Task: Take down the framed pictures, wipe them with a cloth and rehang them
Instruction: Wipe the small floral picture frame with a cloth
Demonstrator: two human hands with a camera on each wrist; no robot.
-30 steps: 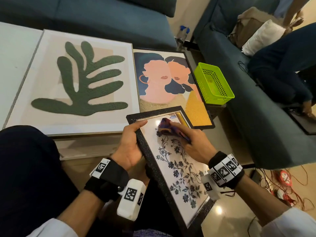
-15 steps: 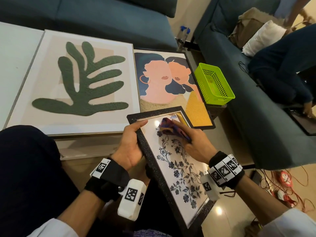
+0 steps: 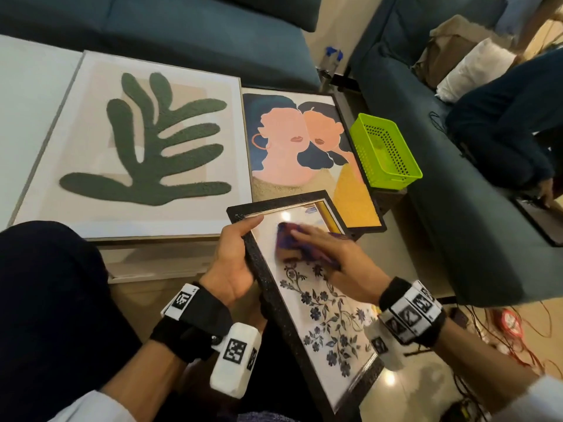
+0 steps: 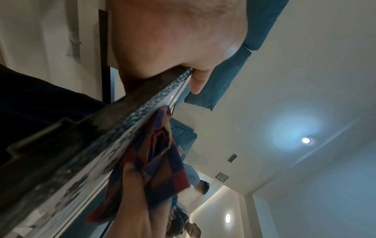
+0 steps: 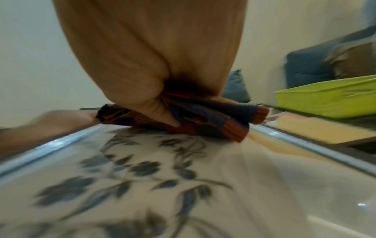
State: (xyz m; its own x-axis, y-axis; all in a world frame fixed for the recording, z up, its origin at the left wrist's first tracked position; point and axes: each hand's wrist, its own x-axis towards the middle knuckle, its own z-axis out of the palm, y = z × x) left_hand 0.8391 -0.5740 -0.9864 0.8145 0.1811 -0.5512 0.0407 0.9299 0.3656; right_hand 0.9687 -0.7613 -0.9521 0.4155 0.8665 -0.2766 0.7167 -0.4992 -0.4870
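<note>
A floral picture point(image 3: 329, 324) in a black frame point(image 3: 275, 303) lies tilted across my lap. My left hand point(image 3: 234, 257) grips the frame's left edge, thumb on top near the upper corner. My right hand point(image 3: 332, 254) holds a checked purple and red cloth point(image 3: 286, 239) and presses it on the glass near the top of the picture. In the right wrist view the thumb tucks into the bunched cloth point(image 5: 213, 116) over the glass point(image 5: 162, 177). The left wrist view shows the frame point(image 4: 101, 128) edge-on with the cloth point(image 4: 160, 161) against it.
A large leaf picture point(image 3: 146, 141) and a picture of two faces point(image 3: 298, 141) lie flat on the low table ahead. A green basket point(image 3: 384, 150) stands at its right end. Blue sofas point(image 3: 182, 35) ring the table. A person's leg point(image 3: 502, 117) is at the right, and cables point(image 3: 511, 324) lie on the floor.
My right hand has slid the cloth a little to the left across the top of the glass and is blurred with motion. The left hand's grip on the frame is unchanged.
</note>
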